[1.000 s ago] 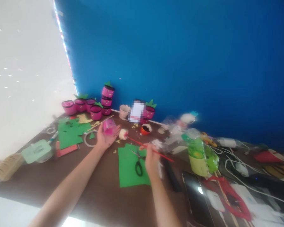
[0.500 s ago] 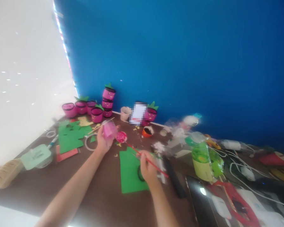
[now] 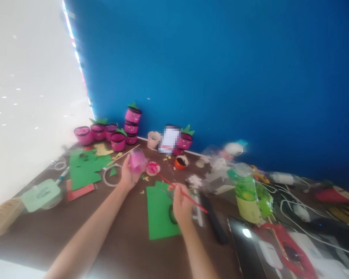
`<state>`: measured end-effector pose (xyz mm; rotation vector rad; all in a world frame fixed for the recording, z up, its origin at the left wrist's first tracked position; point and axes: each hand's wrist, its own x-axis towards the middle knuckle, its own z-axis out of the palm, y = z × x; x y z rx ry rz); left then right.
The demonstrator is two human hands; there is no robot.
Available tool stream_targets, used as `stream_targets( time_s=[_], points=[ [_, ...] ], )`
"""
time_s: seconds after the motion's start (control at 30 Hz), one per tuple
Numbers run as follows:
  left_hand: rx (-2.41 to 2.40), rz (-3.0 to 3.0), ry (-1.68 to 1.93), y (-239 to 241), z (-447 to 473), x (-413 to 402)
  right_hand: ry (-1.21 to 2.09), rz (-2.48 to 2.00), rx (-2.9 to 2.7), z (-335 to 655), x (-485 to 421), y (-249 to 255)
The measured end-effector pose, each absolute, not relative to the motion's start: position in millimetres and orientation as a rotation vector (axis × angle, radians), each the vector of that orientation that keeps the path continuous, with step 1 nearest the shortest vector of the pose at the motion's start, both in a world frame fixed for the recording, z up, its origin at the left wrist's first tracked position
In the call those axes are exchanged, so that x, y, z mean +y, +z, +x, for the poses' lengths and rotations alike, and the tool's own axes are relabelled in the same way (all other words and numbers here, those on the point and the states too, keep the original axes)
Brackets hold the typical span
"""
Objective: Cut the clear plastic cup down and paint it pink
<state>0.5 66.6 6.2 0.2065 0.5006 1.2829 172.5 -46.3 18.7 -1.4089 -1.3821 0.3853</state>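
My left hand (image 3: 128, 174) is closed around a small pink cup (image 3: 137, 160), held just above the brown table (image 3: 125, 240). My right hand (image 3: 180, 204) pinches a thin red paintbrush (image 3: 186, 193) whose tip points left toward a small white dish of pink paint (image 3: 152, 168). The brush tip is close to the dish; whether it touches is blurred. Under my right hand lies a green sheet (image 3: 160, 213) with black-handled scissors (image 3: 171, 212), partly hidden by the hand.
Finished pink strawberry-like cups (image 3: 118, 133) stand along the blue wall (image 3: 221, 69). Green paper scraps (image 3: 85, 166), a tape ring (image 3: 109, 176) and a mint-green container (image 3: 40, 192) lie left. An orange dish (image 3: 180, 161), green bottle (image 3: 248, 197), cables and dark devices crowd the right.
The paint dish, earlier tilted at my left hand's fingertips, now rests flat on the table. My left hand raised the pink cup slightly; my right hand drew the brush back a little.
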Motion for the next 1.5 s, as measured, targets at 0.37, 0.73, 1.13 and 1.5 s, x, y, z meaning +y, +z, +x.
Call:
stream_targets(
  time_s=[0.37, 0.73, 1.13, 1.5],
  points=[
    [0.528, 0.187, 1.287, 9, 1, 67, 0.415, -1.434, -1.320, 164, -44, 3],
    [0.510, 0.180, 1.269, 4, 0, 68, 0.442, -1.403, -1.306, 161, -45, 3],
    [0.550, 0.252, 1.210, 10, 0, 66, 0.355, -1.445, -1.266, 158, -47, 12],
    [0.566, 0.251, 1.174, 4, -2, 68, 0.374, -1.450, -1.239, 156, -47, 9]
  ],
)
